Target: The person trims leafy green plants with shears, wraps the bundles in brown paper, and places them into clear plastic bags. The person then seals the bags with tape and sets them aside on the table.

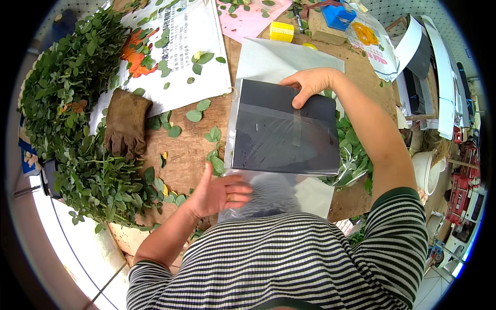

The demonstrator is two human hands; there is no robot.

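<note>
A flat dark rectangular panel point(285, 135) with strips of clear tape lies before me on clear plastic film point(267, 193) and a pale sheet point(259, 58). My right hand point(310, 83) grips its far edge, thumb on top and the fingers partly hidden. My left hand point(223, 193) is held apart at the near left of the panel, over the edge of the film, fingers spread and nothing in it. Leafy green stems point(350, 143) stick out at the panel's right, partly wrapped in clear film.
Piled leafy stems point(77, 77) and a brown work glove point(126, 120) lie left on the wooden table point(182, 151). Beyond are a printed white sack point(201, 35), yellow tape roll point(281, 31), black marker point(298, 18), blue tape dispenser point(338, 16) and yellow rubber bands point(365, 34).
</note>
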